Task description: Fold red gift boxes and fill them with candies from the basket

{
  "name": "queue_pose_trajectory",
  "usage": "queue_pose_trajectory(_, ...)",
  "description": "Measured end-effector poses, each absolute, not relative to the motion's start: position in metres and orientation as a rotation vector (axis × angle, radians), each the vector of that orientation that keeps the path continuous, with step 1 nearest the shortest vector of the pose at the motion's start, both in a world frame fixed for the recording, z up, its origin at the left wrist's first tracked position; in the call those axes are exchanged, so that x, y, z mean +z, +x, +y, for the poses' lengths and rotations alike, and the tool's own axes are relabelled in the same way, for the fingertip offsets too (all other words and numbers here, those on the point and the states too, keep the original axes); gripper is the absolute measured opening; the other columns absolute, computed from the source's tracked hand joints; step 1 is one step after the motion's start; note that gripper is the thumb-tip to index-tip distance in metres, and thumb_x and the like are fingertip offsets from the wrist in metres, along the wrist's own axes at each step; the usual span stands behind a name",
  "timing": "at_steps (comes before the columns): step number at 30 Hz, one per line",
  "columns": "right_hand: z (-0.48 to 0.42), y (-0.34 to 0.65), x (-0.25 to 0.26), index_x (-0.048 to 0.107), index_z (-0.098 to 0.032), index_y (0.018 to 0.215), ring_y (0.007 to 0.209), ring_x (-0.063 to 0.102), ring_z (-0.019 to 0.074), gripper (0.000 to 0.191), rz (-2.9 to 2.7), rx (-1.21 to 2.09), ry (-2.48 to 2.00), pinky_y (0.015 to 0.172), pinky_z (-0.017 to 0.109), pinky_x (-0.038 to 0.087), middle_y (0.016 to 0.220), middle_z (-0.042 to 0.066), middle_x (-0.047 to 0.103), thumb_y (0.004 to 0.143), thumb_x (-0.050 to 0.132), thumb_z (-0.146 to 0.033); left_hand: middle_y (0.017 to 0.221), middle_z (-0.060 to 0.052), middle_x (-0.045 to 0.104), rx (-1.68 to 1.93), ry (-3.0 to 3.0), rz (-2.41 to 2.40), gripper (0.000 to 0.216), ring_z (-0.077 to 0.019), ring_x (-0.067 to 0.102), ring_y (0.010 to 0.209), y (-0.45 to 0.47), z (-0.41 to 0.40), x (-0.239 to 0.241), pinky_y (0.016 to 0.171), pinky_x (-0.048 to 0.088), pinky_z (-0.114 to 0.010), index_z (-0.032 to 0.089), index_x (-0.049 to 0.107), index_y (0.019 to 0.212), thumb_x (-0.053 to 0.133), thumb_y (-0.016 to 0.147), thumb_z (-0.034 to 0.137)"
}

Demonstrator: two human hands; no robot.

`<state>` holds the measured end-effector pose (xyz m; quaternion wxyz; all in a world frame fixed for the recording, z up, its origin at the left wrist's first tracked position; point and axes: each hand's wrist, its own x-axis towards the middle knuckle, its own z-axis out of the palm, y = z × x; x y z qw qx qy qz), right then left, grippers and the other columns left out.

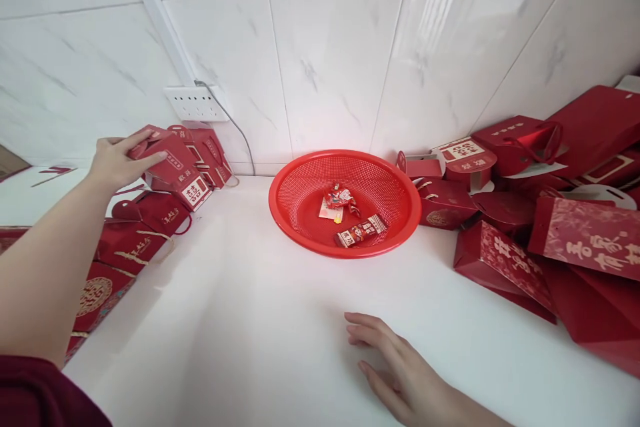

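My left hand (117, 160) reaches to the far left and grips a small red gift box (173, 167) that rests on top of a pile of red boxes and bags (130, 240). My right hand (395, 363) lies flat on the white counter (250, 320) near the front, fingers spread, holding nothing. Between the hands, against the wall, stands a round red mesh basket (400, 177). Inside it lie a few wrapped sweets (350, 217), among them a dark red bar (361, 231).
A heap of red gift boxes and paper bags (540, 213) fills the right side of the counter. A white wall socket (195, 103) with a grey cable sits on the tiled wall above the left pile.
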<state>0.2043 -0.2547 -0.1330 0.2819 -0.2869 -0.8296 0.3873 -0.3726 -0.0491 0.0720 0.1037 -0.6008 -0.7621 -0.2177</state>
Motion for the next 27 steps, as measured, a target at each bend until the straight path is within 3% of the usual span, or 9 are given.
queue_pose_trajectory(3,-0.255,0.204,-0.132,0.033,-0.031,0.141,0.112,0.066,0.0192,0.051,-2.212,1.052,-0.782,0.087,0.033,0.062,0.146,0.015,0.044,0.095,0.042,-0.011,0.142,-0.007,0.033,-0.748,-1.549,-2.435,0.098,-0.0229,0.037,0.132,-0.365,-0.043,0.067,0.12,0.029,-0.046,0.012,0.043,0.146,0.058,0.076,0.08)
queue_pose_trajectory(8,-0.254,0.205,-0.132,0.031,-0.032,0.143,0.111,0.066,0.0179,0.054,-2.219,1.097,-0.779,0.08,0.029,0.064,0.146,0.013,0.044,0.095,0.042,-0.01,0.143,-0.006,0.028,-0.656,-1.497,-2.511,0.102,-0.0227,0.038,0.127,-0.371,-0.033,0.06,0.117,0.03,-0.049,0.017,0.038,0.149,0.053,0.074,0.085)
queue_pose_trajectory(12,-0.254,0.206,-0.132,0.032,-0.032,0.143,0.111,0.065,0.0181,0.054,-2.213,1.1,-0.784,0.082,0.03,0.063,0.146,0.014,0.044,0.095,0.042,-0.011,0.145,-0.004,0.025,-0.617,-1.501,-2.516,0.102,-0.0201,0.042,0.119,-0.367,-0.031,0.061,0.117,0.029,-0.043,0.019,0.037,0.151,0.057,0.073,0.082)
queue_pose_trajectory(18,-0.253,0.205,-0.131,0.032,-0.032,0.143,0.109,0.066,0.0188,0.054,-2.207,1.105,-0.776,0.083,0.032,0.063,0.145,0.014,0.044,0.094,0.043,-0.011,0.152,-0.011,0.019,-0.454,-1.47,-2.572,0.098,-0.037,0.036,0.129,-0.335,-0.024,0.064,0.111,0.024,-0.057,0.02,0.039,0.15,0.065,0.072,0.074)
queue_pose_trajectory(21,-0.253,0.206,-0.132,0.032,-0.032,0.143,0.108,0.066,0.0182,0.054,-2.206,1.106,-0.782,0.084,0.032,0.063,0.145,0.013,0.044,0.094,0.043,-0.01,0.152,-0.013,0.019,-0.487,-1.477,-2.667,0.104,-0.0395,0.034,0.131,-0.327,-0.022,0.06,0.111,0.024,-0.057,0.017,0.038,0.15,0.069,0.069,0.072)
queue_pose_trajectory(27,-0.252,0.206,-0.132,0.032,-0.033,0.143,0.108,0.066,0.0183,0.055,-2.205,1.129,-0.785,0.084,0.032,0.063,0.145,0.013,0.044,0.094,0.044,-0.01,0.153,-0.013,0.014,-0.641,-1.519,-2.476,0.093,-0.043,0.032,0.134,-0.332,-0.023,0.044,0.112,0.024,-0.057,0.019,0.032,0.153,0.052,0.082,0.075)
